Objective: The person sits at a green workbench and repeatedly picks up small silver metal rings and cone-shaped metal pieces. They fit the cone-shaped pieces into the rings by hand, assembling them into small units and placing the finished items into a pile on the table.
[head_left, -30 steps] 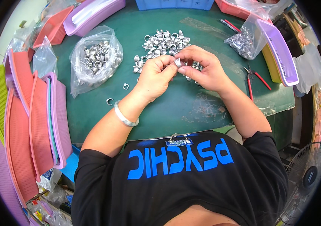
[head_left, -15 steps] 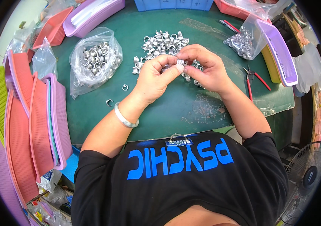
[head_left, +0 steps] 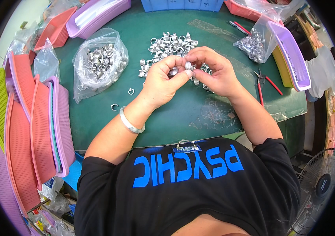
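Between the fingertips of my left hand (head_left: 165, 80) and my right hand (head_left: 216, 72) is a silver ridged ring (head_left: 189, 65). Both hands are closed in a pinch on it, just above the green tabletop. Behind and partly under my fingers spreads a heap of silver rings (head_left: 171, 44); my hands hide its near part. Two loose pieces lie left of my left wrist: a heart-topped ring (head_left: 131, 91) and a plain open ring (head_left: 114, 107). A clear plastic bag (head_left: 116, 74) with many rings in it rests farther left.
On the right lie red-handled pliers (head_left: 260, 84), a second bag of metal pieces (head_left: 252, 45) and a purple basket (head_left: 299, 70). Stacked plastic baskets (head_left: 41, 133) crowd the left edge. A blue crate (head_left: 181, 4) stands at the back. A fan (head_left: 321, 185) is at lower right.
The ring between my fingertips has turned slightly, so more of its ridged side shows. My hands stay in nearly the same place.
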A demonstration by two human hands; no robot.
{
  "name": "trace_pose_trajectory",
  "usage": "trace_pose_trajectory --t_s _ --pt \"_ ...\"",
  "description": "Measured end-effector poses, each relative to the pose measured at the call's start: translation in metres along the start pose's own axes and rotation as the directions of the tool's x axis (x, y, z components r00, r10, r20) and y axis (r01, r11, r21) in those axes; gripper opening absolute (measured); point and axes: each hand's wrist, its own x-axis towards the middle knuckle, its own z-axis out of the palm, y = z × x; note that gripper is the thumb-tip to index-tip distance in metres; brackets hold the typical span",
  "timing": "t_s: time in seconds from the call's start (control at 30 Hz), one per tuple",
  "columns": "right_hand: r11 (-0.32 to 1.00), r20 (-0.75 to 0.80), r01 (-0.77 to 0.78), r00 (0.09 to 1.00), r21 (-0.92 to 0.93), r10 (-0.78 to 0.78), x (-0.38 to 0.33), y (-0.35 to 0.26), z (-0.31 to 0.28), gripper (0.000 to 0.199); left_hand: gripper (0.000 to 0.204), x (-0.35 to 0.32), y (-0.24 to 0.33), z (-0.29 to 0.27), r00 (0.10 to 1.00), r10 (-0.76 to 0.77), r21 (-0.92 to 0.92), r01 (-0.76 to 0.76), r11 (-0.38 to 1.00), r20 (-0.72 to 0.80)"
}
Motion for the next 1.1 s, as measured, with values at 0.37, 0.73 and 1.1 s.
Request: trace_pose_trajectory --t_s 0.37,0.73,1.1 --pt "0.998 -0.002 0.035 0.999 -0.05 -0.036 0.0008 -0.001 -0.0016 0.026 0.016 -0.0006 0.004 -0.0006 1.0 0.009 0.051 -0.01 0.999 0.018" --pt "0.996 0.006 0.053 0.999 -0.076 -0.052 0.0014 -0.0027 -0.0025 0.026 0.011 0.0001 0.0003 -0.0005 0.999 -0.031 0.035 0.03 0.999 0.027" --pt "0.997 -0.032 0.001 0.999 -0.072 -0.004 0.0012 -0.0022 -0.0024 0.023 0.015 0.0011 0.0021 -0.0005 0.997 -0.068 -0.041 0.069 0.997 0.032"
